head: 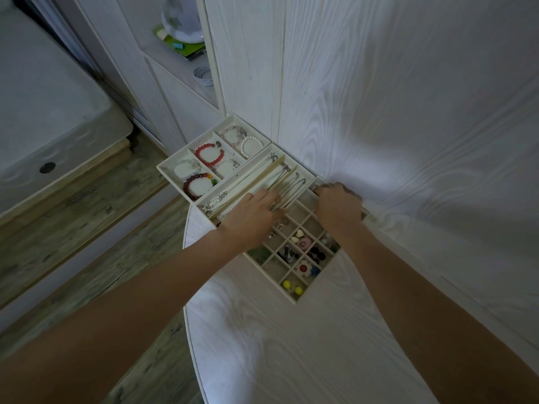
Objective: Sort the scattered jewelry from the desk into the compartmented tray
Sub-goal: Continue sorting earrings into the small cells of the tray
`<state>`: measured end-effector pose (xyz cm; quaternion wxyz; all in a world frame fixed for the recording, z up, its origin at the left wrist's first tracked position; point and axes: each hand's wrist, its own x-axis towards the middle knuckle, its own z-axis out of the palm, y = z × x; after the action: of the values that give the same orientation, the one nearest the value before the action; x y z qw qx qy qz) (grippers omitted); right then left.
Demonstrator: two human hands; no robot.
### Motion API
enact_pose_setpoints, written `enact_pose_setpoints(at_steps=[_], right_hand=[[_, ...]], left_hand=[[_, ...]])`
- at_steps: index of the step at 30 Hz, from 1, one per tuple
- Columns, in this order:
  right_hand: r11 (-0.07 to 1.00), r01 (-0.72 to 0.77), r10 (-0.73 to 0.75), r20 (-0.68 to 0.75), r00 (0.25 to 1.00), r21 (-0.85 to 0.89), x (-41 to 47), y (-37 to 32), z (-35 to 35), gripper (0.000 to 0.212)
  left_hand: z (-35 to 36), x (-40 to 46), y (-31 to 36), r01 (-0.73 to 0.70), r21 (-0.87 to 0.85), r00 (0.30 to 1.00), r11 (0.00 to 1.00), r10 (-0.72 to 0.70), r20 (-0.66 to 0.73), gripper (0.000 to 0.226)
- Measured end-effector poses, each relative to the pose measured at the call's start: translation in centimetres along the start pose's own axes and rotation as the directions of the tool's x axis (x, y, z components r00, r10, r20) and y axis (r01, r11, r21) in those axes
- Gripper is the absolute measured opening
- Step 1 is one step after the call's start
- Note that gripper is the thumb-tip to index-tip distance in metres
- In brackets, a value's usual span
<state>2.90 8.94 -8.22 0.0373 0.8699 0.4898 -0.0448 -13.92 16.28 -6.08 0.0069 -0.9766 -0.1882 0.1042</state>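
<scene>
- Desk (pixel 291 345): white wood grain, under both forearms; its near edge is cut off by the frame.
- Compartmented tray (pixel 294 298): under both hands, against the wall; its small cells hold beads.
- Left hand (pixel 250 217): fingers extended flat on the necklaces (pixel 288 185).
- Right hand (pixel 338 207): fingers curled at the tray's far corner; the grasp is hidden and cannot be told.
- Bracelets (pixel 208 156): compartments beyond the left hand.
</scene>
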Motion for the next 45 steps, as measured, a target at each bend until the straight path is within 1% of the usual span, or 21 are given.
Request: enact_pose_setpoints(at_steps=[5,9,16,18,21,24,26,28,30,33,37,41,43,45], right_hand=[[1.000,0.011,-0.011,-0.006,1.000,0.021,-0.1,0.2,0.1,0.026],[1.000,0.003,-0.003,0.013,1.000,0.013,0.1,0.1,0.0,0.030],[0.999,0.018,-0.020,0.058,0.998,0.030,0.2,0.3,-0.3,0.035],[0.996,0.004,-0.011,0.073,0.997,0.092,0.0,0.4,-0.4,0.039],[0.967,-0.048,0.040,0.039,0.998,0.248,-1.6,1.1,-1.2,0.041],[0.922,-0.074,0.081,-0.002,0.997,0.380,-5.1,2.3,-2.1,0.041],[0.877,-0.059,0.064,0.004,0.998,0.477,-7.3,3.0,-2.3,0.040],[0.843,-0.108,0.104,0.038,0.994,0.527,-10.0,4.6,-2.4,0.038],[0.829,-0.159,0.137,0.080,0.987,0.536,-12.8,6.4,-2.5,0.036],[0.814,-0.223,0.182,0.129,0.975,0.537,-17.5,9.5,-2.4,0.033],[0.793,-0.336,0.273,0.197,0.942,0.508,-24.2,13.9,-1.4,0.034],[0.742,-0.432,0.366,0.230,0.902,0.513,-31.2,18.6,0.5,0.036],[0.706,-0.491,0.405,0.277,0.871,0.510,-34.5,21.0,1.3,0.039],[0.693,-0.528,0.428,0.309,0.849,0.490,-37.2,23.1,2.0,0.044]], left_hand=[[0.1,0.0,0.0,0.000,-0.005,1.000,1.000,0.000,-0.005,0.051],[0.0,0.0,0.0,-0.001,-0.011,1.000,1.000,0.000,-0.022,0.050],[-0.2,-0.1,0.0,0.007,-0.005,1.000,1.000,-0.007,-0.008,0.051],[-0.2,-0.1,0.1,0.007,-0.010,1.000,1.000,-0.007,-0.002,0.053],[-0.4,-0.1,0.3,0.035,-0.062,0.999,0.997,-0.037,-0.030,0.054],[-0.4,-0.7,1.4,0.049,-0.208,0.996,0.977,-0.064,-0.066,0.055],[-0.5,-1.3,2.2,0.060,-0.340,0.990,0.938,-0.099,-0.100,0.048],[-0.9,-1.6,4.0,0.046,-0.436,0.987,0.899,-0.108,-0.118,0.038],[-1.4,-1.9,6.5,0.031,-0.475,0.991,0.879,-0.091,-0.103,0.034],[-1.8,-2.2,11.1,-0.020,-0.473,0.998,0.881,-0.009,-0.059,0.035],[-2.1,-2.1,18.3,-0.062,-0.509,0.997,0.859,0.082,0.017,0.036],[-2.6,-2.6,26.6,-0.132,-0.534,0.990,0.835,0.143,-0.021,0.036],[-2.5,-3.0,30.7,-0.191,-0.543,0.977,0.817,0.211,-0.027,0.038],[-2.1,-3.3,34.1,-0.240,-0.553,0.958,0.798,0.286,-0.003,0.041]])
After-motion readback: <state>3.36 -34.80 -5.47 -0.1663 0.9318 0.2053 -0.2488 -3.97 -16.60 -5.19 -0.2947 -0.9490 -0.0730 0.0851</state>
